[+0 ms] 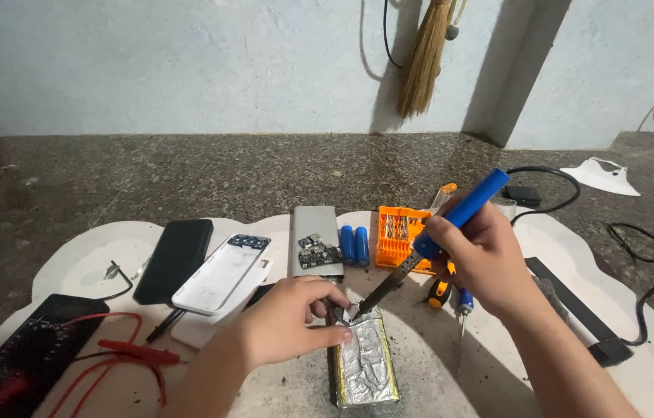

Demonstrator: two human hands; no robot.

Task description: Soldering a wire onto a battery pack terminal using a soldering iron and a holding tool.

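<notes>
Worktop (420, 364) of pale, wavy-edged board lies on a speckled dark floor, against a whitish wall. At its far left sits a black multimeter (25, 360) with red probe leads (129, 352) curling beside it. Next come a black slab-shaped phone case (176, 259) and a white phone back shell (222, 272) leaning over it.

The left hand (288, 321) comes in from below, palm down, wrist bent slightly inward. Its grip is nearly closed: thumb and fingertips pinch at the top end of a flat silver foil-wrapped pouch battery (364, 364), which lies lengthwise on the worktop just beneath and to the right of that hand. Behind the hand lie a grey metal power bank shell (317, 224) carrying a small black circuit board (317, 251), and two blue cylindrical cells (355, 245) side by side.

The right hand (481, 259) reaches in from the lower right, forearm sloping down, its grip wrapped fully around the blue handle of a soldering iron (435, 236). The iron slants down to the left, and its dark tip meets the battery's top end, just beside the left fingertips. Behind this hand stands an orange plastic bit holder (398, 236); a blue-handled screwdriver (462, 317) lies below it.
</notes>
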